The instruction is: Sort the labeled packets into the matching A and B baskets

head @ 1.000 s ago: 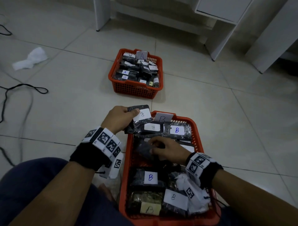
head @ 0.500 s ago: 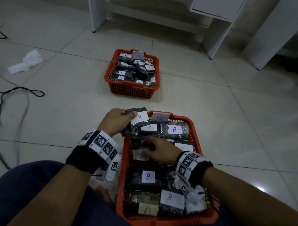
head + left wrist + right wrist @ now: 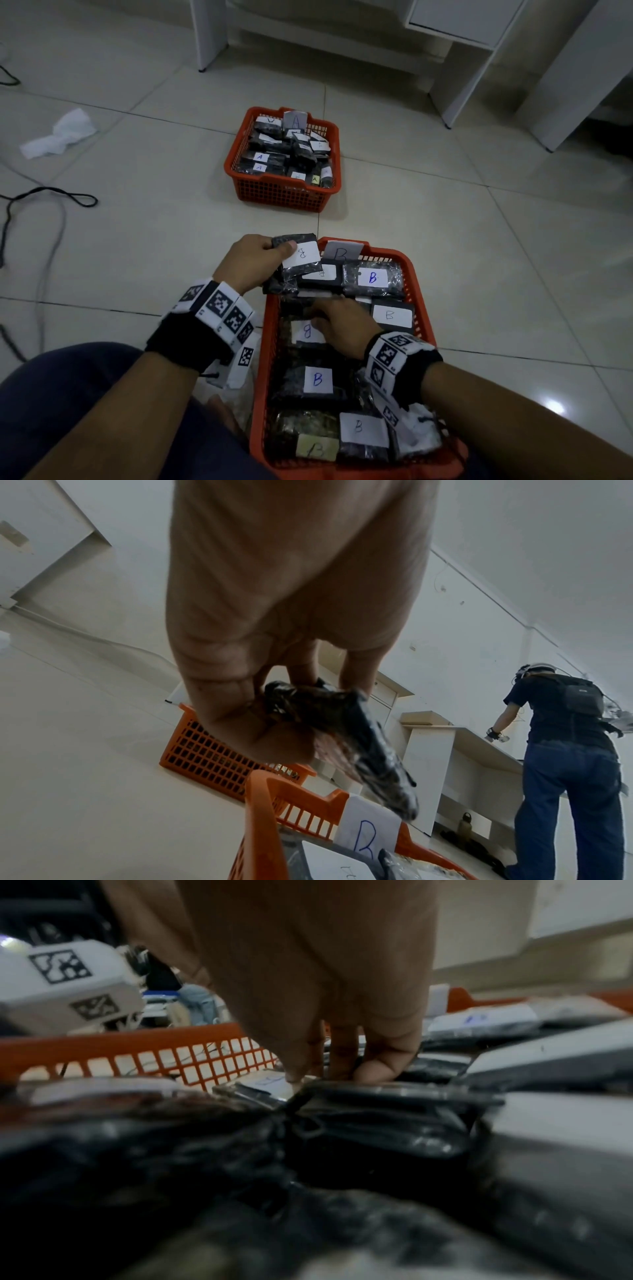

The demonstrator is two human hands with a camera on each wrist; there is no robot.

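Pale floor tiles [image 3: 445, 274] carry two orange baskets, one close to the person and one farther ahead. The left hand [image 3: 251, 262] pinches a dark packet [image 3: 299, 258] with a white B label between thumb and curled fingers, holding it over the far left corner of the near basket [image 3: 416, 291]; the left wrist view shows it above that rim, beside an upright B card [image 3: 368, 829]. The right hand [image 3: 342, 325] lies inside the near basket, its fingers curled down onto the dark packets there, thumb tip beside a B label; I cannot tell whether it grips one or only presses. Compared with a second ago, the left hand and its packet have barely shifted, while the right hand has slid a little toward the basket's left side and now uncovers a B-labelled packet [image 3: 390, 315] to its right. The near basket is packed edge to edge with B packets. Bare tile lies between it and the far basket [image 3: 281, 195], which is filled with A packets. A black cable [image 3: 51, 198] and a white cloth [image 3: 61, 133] lie well to the left, white furniture legs [image 3: 209, 34] beyond.
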